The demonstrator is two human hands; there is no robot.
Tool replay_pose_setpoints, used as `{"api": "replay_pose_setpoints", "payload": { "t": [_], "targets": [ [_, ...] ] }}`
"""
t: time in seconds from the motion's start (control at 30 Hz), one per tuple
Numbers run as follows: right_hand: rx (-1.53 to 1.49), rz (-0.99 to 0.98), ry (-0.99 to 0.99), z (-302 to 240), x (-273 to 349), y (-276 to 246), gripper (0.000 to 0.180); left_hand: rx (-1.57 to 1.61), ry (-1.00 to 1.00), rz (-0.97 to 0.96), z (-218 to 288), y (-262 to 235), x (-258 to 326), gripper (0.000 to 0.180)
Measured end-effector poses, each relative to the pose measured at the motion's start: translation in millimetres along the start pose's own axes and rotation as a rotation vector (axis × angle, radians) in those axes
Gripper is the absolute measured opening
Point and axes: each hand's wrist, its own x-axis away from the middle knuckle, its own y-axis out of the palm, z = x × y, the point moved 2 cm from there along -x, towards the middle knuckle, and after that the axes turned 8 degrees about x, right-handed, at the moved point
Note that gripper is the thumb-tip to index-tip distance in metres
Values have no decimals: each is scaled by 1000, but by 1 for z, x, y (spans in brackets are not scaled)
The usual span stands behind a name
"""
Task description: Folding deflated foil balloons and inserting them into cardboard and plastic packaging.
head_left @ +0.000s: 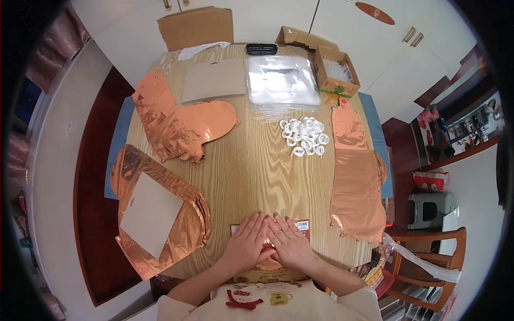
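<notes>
At the table's front edge, my left hand [248, 242] and my right hand [290, 242] lie flat side by side, fingers stretched forward and fingertips close together. Under them is a folded piece of copper-coloured foil [269, 264], probably a flat balloon, mostly covered by my palms. It lies on a printed card [303, 225] with a dark edge and a white label, whose corners show beyond my fingers. Neither hand grips anything. Just in front of my shirt is a printed cardboard edge [267, 276].
Flat copper foil balloons lie at the far left [160, 117], near left [195, 219] and right [356, 187]. A pale card [152, 211] rests on the near-left pile. Beyond are white ribbon coils [305, 134], clear plastic bags [281, 88], grey-backed cards [211, 80] and a cardboard box [350, 88].
</notes>
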Motion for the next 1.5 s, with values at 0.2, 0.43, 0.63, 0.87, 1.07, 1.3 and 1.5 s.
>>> {"api": "replay_pose_setpoints", "payload": {
  "t": [0.2,0.43,0.63,0.87,1.07,1.3,1.5],
  "targets": [
    [3,66,90,1,14,9,76,-70,-129,-20,5,1,8,84],
    [82,24,210,-1,25,3,83,-150,-183,-45,-2,4,20,87],
    [111,3,225,-1,31,5,85,-271,-182,5,-11,7,32,85],
    [137,38,228,-1,33,11,85,-462,-117,-12,-10,-14,7,67],
    [191,123,206,-2,35,12,82,-71,311,-15,-13,22,-29,64],
    [50,322,116,-13,61,-9,65,-132,327,-38,-5,13,-25,82],
    [70,379,-201,-47,105,-2,40,-123,326,-55,-2,12,-24,92]
  ]
}}
